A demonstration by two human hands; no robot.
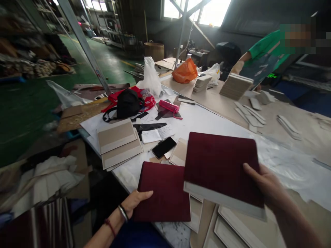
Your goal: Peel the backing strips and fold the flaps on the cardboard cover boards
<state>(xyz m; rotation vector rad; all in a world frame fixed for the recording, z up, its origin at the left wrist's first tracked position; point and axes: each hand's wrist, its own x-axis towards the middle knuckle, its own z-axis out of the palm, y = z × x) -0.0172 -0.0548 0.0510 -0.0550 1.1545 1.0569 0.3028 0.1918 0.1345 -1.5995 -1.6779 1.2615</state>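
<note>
My left hand (136,201) grips the left edge of a flat maroon panel (167,193), its thumb lying on top and its fingers hidden underneath. A second maroon panel (219,165), with a pale strip along its near edge, is tilted in my right hand (267,184). That thumb presses on the face near the right edge, and the other fingers are out of sight behind. The right panel is higher and overlaps a corner of the left one. Below them lie several beige panels with pale borders (245,224).
Beige boards (119,136), a phone (164,147), an open notebook (156,134), a pink pouch (169,107) and a black cap (129,103) lie on the white table. Across it, a person in a green top (269,51) touches a stack of boards (236,86). A metal post (85,44) rises at left.
</note>
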